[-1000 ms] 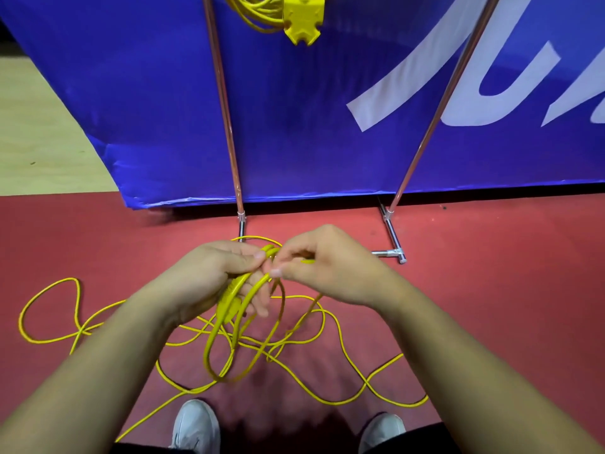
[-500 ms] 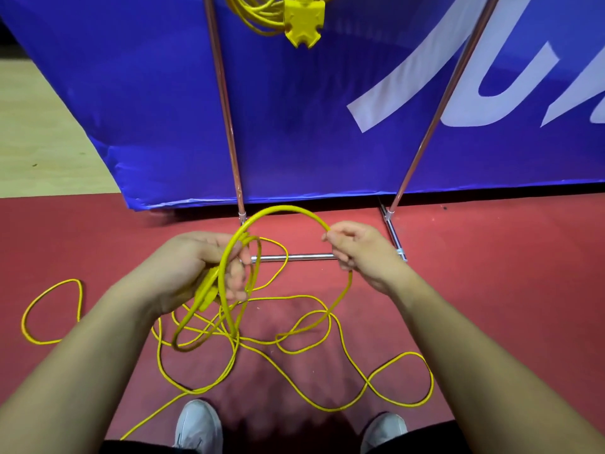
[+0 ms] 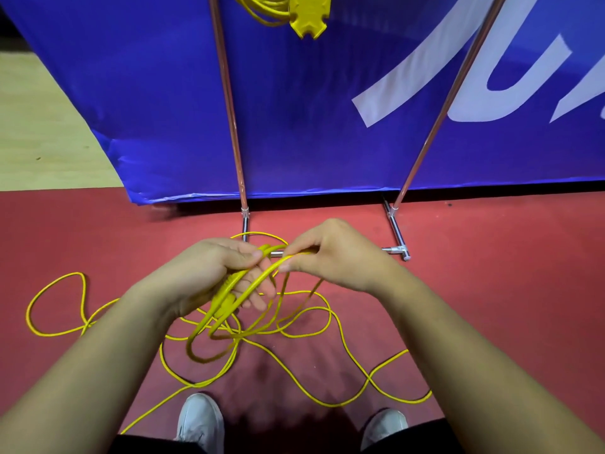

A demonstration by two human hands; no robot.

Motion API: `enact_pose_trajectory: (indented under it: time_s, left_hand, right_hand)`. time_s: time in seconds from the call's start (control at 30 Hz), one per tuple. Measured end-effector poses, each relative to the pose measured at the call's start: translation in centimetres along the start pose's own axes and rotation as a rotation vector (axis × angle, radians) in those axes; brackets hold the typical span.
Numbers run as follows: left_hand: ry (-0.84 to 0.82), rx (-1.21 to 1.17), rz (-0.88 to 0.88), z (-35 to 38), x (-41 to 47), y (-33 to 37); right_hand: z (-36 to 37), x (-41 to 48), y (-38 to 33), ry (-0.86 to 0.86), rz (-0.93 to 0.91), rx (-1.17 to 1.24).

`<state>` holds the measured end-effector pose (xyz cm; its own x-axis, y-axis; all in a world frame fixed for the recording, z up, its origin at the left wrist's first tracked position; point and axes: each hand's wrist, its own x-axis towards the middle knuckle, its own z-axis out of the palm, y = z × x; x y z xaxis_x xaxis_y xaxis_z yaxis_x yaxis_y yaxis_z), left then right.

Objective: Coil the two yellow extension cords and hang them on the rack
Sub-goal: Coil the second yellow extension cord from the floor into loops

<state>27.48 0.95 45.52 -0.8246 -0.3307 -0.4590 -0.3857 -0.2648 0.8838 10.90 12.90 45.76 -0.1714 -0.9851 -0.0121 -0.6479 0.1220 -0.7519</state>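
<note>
Yellow cord (image 3: pixel 369 379) is coiling further: right hand (image 3: pixel 337 253) is returning with another loop to left hand (image 3: pixel 209 273), fingers (image 3: pixel 252 257) clamped on it.

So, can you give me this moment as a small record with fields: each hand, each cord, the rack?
left hand: grips several loops of the yellow cord
right hand: pinches one strand of that cord, close to the left hand
rest of cord: loose curves on the red floor
second cord: coiled, hangs at the view's top, between the poles of the rack
backdrop: blue banner
progress: yellow cord only partly coiled
</note>
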Motion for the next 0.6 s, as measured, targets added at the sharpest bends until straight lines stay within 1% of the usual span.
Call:
enact_pose_trajectory:
  time_s: [0.07, 0.13, 0.2, 0.27, 0.33, 0.4, 0.43, 0.5, 0.6]
  left_hand:
    - [-0.016, 0.043, 0.01, 0.3, 0.1, -0.1]
    - [-0.039, 0.05, 0.022, 0.4, 0.0, -0.1]
    - [-0.068, 0.021, 0.03, 0.4, -0.1, 0.1]
    - [-0.068, -0.004, 0.052, 0.4, -0.1, 0.3]
    - [-0.049, -0.014, 0.088, 0.3, -0.1, 0.5]
    - [-0.011, -0.007, 0.106, 0.1, -0.1, 0.6]
    - [-0.012, 0.002, 0.107, 0.0, -0.1, 0.5]
    - [-0.06, 0.035, 0.106, -0.1, -0.1, 0.4]
    - [-0.109, 0.045, 0.09, -0.2, -0.1, 0.3]
  right_hand:
    - [0.8, -0.2, -1.4, -0.021, -0.058, -0.077]
    - [1.1, -0.4, -1.7, -0.018, -0.055, -0.083]
    - [0.7, -0.4, -0.8, -0.025, -0.013, -0.049]
    - [0.1, -0.2, 1.2, -0.077, 0.039, -0.075]
    - [-0.3, -0.2, 3.9, -0.162, 0.124, -0.109]
    - [-0.4, -0.5, 6.3, -0.198, 0.178, -0.043]
    - [-0.3, -0.6, 7.2, -0.184, 0.189, 0.02]
    - [0.0, -0.3, 8.1, -0.104, 0.191, 0.133]
    - [0.3, 0.6, 8.6, 0.086, 0.156, 0.197]
